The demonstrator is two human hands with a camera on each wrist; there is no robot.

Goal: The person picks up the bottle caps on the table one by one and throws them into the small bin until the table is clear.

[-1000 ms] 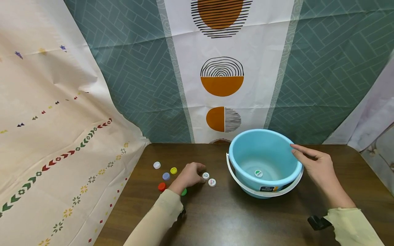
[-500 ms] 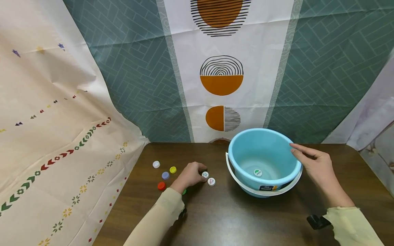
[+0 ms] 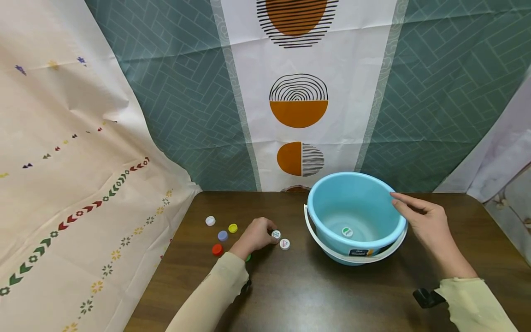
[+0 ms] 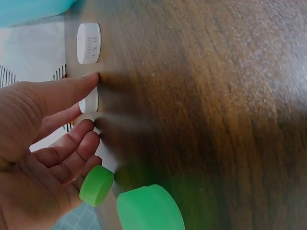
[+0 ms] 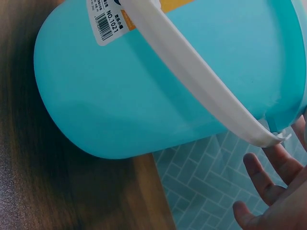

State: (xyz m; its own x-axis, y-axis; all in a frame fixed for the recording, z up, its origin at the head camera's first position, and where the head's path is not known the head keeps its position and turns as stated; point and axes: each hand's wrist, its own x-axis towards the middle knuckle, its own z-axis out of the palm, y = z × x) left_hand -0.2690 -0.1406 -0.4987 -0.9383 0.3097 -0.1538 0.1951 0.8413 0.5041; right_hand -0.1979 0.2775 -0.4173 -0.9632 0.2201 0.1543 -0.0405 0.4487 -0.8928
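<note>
On the table, my left hand has its thumb and forefinger around a white cap with a printed top. In the left wrist view that cap is partly hidden behind the thumb of the hand. A second white cap lies just beside it. My right hand pinches the right rim of the light blue bucket; the right wrist view shows the hand by the bucket's handle end. One cap with a green mark lies inside the bucket.
Left of my left hand lie a red cap, a purple cap, a yellow cap and a white cap. Green caps are near my left palm. The bucket's white handle hangs down in front. Patterned cloth hangs behind the table.
</note>
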